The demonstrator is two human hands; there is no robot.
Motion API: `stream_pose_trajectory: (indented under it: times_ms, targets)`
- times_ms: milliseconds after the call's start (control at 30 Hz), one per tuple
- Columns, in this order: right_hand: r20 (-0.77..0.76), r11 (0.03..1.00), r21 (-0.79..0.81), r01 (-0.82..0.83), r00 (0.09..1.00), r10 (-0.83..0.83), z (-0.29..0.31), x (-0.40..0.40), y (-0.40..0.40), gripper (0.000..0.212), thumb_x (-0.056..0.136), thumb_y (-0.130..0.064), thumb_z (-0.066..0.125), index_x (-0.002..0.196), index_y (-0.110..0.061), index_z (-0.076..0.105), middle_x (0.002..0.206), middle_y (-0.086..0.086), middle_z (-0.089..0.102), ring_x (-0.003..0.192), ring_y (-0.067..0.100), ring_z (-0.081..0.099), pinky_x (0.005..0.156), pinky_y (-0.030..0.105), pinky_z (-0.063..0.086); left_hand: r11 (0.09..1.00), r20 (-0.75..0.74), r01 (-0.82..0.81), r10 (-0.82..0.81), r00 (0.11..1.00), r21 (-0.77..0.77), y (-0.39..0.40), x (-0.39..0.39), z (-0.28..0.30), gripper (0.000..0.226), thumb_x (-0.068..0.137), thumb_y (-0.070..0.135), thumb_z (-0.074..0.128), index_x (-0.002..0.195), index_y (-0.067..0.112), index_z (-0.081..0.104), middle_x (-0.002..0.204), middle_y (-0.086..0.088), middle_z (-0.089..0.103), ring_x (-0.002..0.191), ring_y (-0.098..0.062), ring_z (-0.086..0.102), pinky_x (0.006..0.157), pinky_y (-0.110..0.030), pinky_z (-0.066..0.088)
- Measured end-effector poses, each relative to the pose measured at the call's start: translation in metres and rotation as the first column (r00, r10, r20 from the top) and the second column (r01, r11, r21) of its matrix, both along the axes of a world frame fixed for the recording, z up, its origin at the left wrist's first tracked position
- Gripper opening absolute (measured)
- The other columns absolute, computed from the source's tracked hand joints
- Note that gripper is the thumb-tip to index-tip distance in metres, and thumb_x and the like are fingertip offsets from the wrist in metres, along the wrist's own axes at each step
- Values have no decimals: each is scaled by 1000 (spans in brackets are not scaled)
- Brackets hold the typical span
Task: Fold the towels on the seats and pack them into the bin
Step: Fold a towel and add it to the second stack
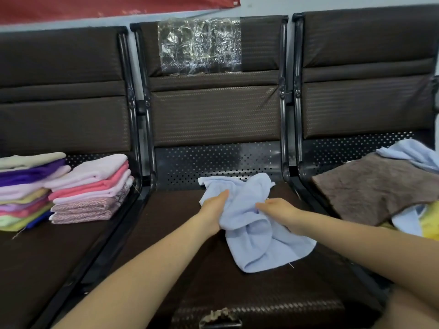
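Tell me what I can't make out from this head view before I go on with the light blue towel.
- Bin: not in frame anywhere.
- Left hand and right hand: fingertips buried in the light blue towel.
- Unfolded pile on the right seat: cut by the right edge; count unclear.
- Left folded stack: cut by the left edge.
- Pink folded stack: its far side is hidden.

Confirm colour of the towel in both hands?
Light blue towel, plain, seen in head view.
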State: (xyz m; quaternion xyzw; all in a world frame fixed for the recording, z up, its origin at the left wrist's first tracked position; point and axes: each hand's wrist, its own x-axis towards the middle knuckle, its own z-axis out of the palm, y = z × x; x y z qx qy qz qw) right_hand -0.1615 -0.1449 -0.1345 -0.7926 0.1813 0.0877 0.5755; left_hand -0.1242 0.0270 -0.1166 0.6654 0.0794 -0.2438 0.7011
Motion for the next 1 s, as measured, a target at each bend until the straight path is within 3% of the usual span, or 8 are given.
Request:
stream_pose_trajectory:
  times_ms: [167,267,400,500,633,733,833,1000]
  targets:
    - [67,949,151,275,955,-288,20,3,-16,31,100,-30,47,76,-12,53,68,10,54,57,19,48,52,26,40,988,32,126,-129,991,95,45,18,16,14,89,7,61,101,2,64,101,-17,65,83,-25,62,73,-34,49]
    - [90,869,310,385,898,-430,33,-3,-39,38,100,-26,49,64,-15,41,48,1,34,38,11,28,35,18,22,904,263,-34,-88,961,427,93,30,37,12,86,2,55,83,8,65,101,-16,63,78,-22,58,67,-26,43]
    - [91,823,308,477,847,-524,30,-11,-72,31,97,-23,54,70,-15,42,61,4,37,48,12,31,35,19,26,700,372,-226,-60,926,678,173,24,31,32,86,19,62,113,3,64,124,-18,59,112,-32,55,89,-34,43]
    - [61,809,218,546,819,-570,24,-16,-81,14,96,-15,55,84,-9,54,79,11,54,62,19,50,42,27,46,645,302,-180,-83,950,743,208,25,12,59,58,40,64,96,-4,66,94,-19,67,94,-32,63,76,-40,50]
    - [-64,940,-154,305,946,-318,11,-24,-71,12,95,-8,53,84,-3,56,75,17,60,67,29,59,58,32,52,544,205,-56,-219,954,837,204,15,4,33,87,19,62,60,10,46,68,-5,43,82,-20,43,56,-28,31]
    - [-88,898,-439,35,993,-82,11,-26,-61,31,92,-11,56,63,-8,44,63,11,45,57,22,44,53,29,34,549,199,6,-313,928,836,193,11,-2,11,83,26,66,84,15,63,88,-2,52,88,-17,49,71,-25,36]
    - [-75,741,-661,-120,993,94,16,-30,-46,31,95,-26,57,70,-13,43,70,6,48,65,18,47,55,27,34,521,173,56,-381,908,852,185,9,-7,33,89,22,64,121,12,64,116,0,57,112,-16,54,87,-19,36]
    - [-10,607,-780,-151,973,229,5,-22,-37,13,92,-25,54,90,-16,44,87,9,64,82,28,61,65,35,44,446,168,30,-398,902,895,173,6,-8,40,87,34,65,124,18,61,129,-1,58,119,-18,52,92,-20,35]
